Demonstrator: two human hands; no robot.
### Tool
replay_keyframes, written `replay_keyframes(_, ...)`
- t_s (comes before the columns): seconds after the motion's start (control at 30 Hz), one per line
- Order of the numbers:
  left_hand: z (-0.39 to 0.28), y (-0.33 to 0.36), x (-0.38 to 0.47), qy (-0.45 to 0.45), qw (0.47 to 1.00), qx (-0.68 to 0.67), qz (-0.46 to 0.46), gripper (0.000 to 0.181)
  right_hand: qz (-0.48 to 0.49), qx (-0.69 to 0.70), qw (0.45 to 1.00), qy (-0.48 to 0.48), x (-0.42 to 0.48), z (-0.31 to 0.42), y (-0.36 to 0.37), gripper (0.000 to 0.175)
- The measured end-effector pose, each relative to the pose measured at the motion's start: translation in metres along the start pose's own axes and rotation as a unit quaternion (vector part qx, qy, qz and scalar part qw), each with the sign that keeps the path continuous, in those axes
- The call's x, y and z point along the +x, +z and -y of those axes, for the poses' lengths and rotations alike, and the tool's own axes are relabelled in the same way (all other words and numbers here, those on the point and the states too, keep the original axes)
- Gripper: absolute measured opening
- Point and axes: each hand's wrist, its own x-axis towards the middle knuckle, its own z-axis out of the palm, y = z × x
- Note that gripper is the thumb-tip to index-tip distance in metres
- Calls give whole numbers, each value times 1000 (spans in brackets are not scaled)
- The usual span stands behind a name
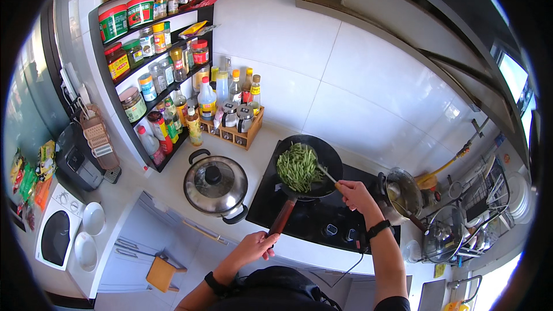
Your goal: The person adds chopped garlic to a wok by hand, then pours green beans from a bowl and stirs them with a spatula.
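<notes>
A black wok (332, 160) rests on the left part of the black gas hob (298, 220), filled with cut green beans (298, 166) heaped towards its left side. My left hand (258, 244) grips the end of the wok's reddish-brown wooden handle (284, 217). In my right hand (356, 194) is the handle of a metal spatula (327, 172). Its shaft slants down into the wok, and the beans partly hide its head. Left of the hob, a lidded steel pot (214, 203) stands on the counter.
Right of the wok is a steel pot (402, 185) with a ladle in it, near a dish rack (484, 216). Behind the lidded pot stands a wooden condiment rack (252, 134), beside black shelves (160, 166) of jars. A range hood (389, 26) overhangs the hob.
</notes>
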Motion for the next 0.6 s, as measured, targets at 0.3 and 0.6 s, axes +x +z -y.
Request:
replay_keyframes(0.3, -4, -7, 7, 4, 1000, 1, -7, 55, -62, -343, 889, -299, -121, 85, -9, 26)
replay_keyframes(0.6, -6, -4, 12, 15, 1000, 7, 20, 51, -86, -504, 830, -225, -70, 24, 28, 14)
